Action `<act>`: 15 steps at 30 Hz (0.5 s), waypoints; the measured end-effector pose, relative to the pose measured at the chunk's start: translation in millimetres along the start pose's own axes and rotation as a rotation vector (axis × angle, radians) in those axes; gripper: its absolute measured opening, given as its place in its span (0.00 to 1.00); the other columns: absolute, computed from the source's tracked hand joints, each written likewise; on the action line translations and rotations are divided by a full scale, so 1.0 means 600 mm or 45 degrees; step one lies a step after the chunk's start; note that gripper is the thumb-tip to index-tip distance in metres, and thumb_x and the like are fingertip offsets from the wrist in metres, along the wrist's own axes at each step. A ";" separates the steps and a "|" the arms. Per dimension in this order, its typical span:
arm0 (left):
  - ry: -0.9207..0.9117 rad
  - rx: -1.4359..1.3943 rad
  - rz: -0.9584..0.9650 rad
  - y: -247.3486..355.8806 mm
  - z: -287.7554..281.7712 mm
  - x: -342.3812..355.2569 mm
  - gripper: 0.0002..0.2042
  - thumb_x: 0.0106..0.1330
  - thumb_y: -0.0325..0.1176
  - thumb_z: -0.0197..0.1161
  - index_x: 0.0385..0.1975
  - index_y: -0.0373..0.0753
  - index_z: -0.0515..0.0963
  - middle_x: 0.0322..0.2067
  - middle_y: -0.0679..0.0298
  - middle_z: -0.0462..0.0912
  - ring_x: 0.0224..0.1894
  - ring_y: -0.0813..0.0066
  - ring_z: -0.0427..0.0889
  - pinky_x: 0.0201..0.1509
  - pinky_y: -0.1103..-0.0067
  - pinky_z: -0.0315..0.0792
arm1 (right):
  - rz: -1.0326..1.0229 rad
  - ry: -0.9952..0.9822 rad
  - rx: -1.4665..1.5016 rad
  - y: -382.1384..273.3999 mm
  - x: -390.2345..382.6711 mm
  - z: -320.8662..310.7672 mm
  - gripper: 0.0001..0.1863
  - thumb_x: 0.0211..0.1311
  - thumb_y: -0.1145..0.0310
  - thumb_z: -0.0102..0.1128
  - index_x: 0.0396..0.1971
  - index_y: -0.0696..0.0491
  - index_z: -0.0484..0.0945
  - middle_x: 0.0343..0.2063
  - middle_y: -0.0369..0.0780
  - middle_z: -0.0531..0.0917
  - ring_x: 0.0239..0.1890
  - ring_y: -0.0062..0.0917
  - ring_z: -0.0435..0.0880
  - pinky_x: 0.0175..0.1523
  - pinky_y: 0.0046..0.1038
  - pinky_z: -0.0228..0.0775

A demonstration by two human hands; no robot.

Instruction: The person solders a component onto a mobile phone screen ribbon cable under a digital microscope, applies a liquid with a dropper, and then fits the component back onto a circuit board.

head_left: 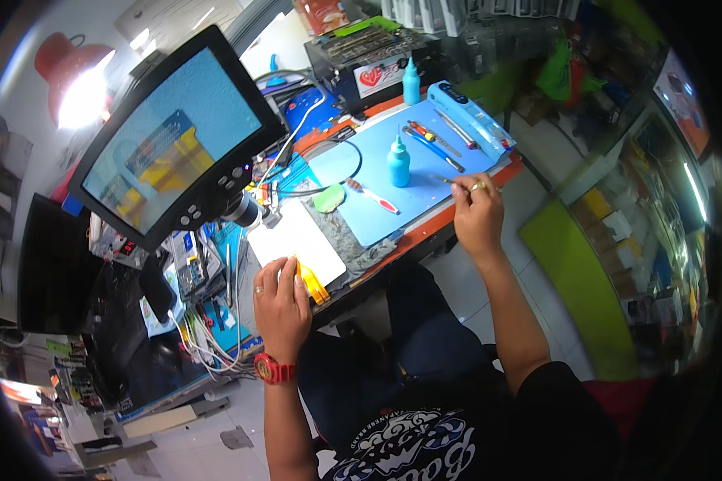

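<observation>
My left hand (281, 298), with a red watch at the wrist, grips a yellow plastic piece (313, 284) at the lower edge of a white pad (285, 232). Above the pad is a microscope (241, 210) whose screen (172, 132) shows a magnified yellow piece. My right hand (477, 210) is at the right edge of the blue mat (377, 228), fingers pinched around something small and thin that I cannot make out. Near it stand a turquoise squeeze bottle (399, 164) and, farther back, another (411, 84). A red-and-white brush (381, 200) lies beside a green pad (329, 199).
A blue device (469, 120) and hand tools (433, 146) lie on the mat's right. A red lamp (60, 72), dark monitor (48, 260), cables (204, 345) and loose parts crowd the left. A metal box (361, 56) stands behind. My legs are under the bench.
</observation>
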State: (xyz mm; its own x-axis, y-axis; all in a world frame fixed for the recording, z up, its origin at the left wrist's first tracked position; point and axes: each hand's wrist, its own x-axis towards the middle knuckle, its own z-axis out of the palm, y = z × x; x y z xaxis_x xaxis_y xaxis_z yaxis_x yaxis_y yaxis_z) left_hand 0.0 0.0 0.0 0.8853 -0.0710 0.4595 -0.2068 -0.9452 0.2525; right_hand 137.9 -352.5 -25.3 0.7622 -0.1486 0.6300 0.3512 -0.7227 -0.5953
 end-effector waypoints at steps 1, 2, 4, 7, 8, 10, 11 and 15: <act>-0.002 0.013 -0.006 0.006 -0.010 0.004 0.18 0.72 0.28 0.62 0.61 0.34 0.82 0.59 0.52 0.81 0.63 0.50 0.78 0.69 0.58 0.73 | -0.083 0.037 -0.103 -0.001 0.013 0.001 0.06 0.69 0.69 0.70 0.42 0.53 0.89 0.41 0.43 0.88 0.48 0.44 0.85 0.59 0.46 0.72; 0.008 0.046 -0.031 0.010 -0.024 0.008 0.18 0.72 0.28 0.62 0.61 0.34 0.82 0.58 0.52 0.81 0.62 0.51 0.79 0.68 0.59 0.73 | -0.181 0.070 -0.179 -0.007 0.028 0.009 0.06 0.69 0.70 0.69 0.42 0.53 0.89 0.41 0.43 0.88 0.47 0.44 0.85 0.59 0.46 0.72; 0.008 -0.040 -0.018 0.007 -0.001 -0.003 0.17 0.72 0.27 0.60 0.58 0.32 0.82 0.57 0.50 0.82 0.62 0.49 0.79 0.68 0.60 0.73 | -0.205 0.016 -0.247 0.001 0.033 0.024 0.06 0.69 0.71 0.69 0.42 0.53 0.89 0.40 0.43 0.88 0.45 0.44 0.85 0.58 0.45 0.72; 0.090 -0.091 -0.030 0.000 0.003 -0.005 0.17 0.69 0.26 0.59 0.56 0.30 0.82 0.56 0.48 0.83 0.61 0.49 0.80 0.67 0.60 0.74 | -0.325 -0.053 -0.291 0.031 0.065 0.066 0.07 0.65 0.72 0.73 0.41 0.55 0.90 0.38 0.45 0.90 0.46 0.45 0.86 0.55 0.45 0.75; 0.180 -0.145 -0.011 0.007 0.027 0.005 0.18 0.67 0.25 0.59 0.55 0.28 0.81 0.56 0.48 0.83 0.61 0.50 0.80 0.67 0.61 0.74 | -0.321 -0.143 -0.419 0.059 0.093 0.069 0.09 0.64 0.72 0.72 0.43 0.55 0.91 0.38 0.47 0.89 0.46 0.46 0.85 0.55 0.45 0.75; 0.253 -0.073 0.123 0.006 0.042 0.013 0.16 0.66 0.28 0.61 0.52 0.27 0.82 0.56 0.50 0.84 0.62 0.53 0.80 0.68 0.61 0.73 | -0.478 -0.134 -0.455 0.127 0.120 0.071 0.12 0.63 0.78 0.69 0.46 0.56 0.91 0.41 0.48 0.90 0.47 0.46 0.86 0.56 0.45 0.76; 0.238 -0.018 0.177 -0.004 0.056 0.015 0.17 0.66 0.29 0.62 0.52 0.28 0.83 0.57 0.51 0.84 0.62 0.56 0.80 0.69 0.61 0.72 | -0.520 -0.056 -0.408 0.163 0.144 0.076 0.15 0.62 0.80 0.67 0.49 0.58 0.90 0.45 0.50 0.90 0.50 0.47 0.86 0.60 0.45 0.76; 0.364 -0.066 0.050 -0.009 0.058 -0.001 0.18 0.67 0.33 0.64 0.54 0.31 0.82 0.55 0.55 0.83 0.61 0.59 0.80 0.71 0.61 0.68 | -0.130 -0.309 0.387 0.160 0.097 0.086 0.33 0.69 0.76 0.69 0.74 0.59 0.71 0.67 0.49 0.79 0.67 0.41 0.79 0.73 0.42 0.69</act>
State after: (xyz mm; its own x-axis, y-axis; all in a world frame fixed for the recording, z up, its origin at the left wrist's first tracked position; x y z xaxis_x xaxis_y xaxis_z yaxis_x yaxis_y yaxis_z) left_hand 15.3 -6.1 -31.1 0.7247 -0.0079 0.6891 -0.2664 -0.9254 0.2696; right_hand 243.9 -395.8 -71.4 0.8086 0.1037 0.5791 0.5488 -0.4876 -0.6790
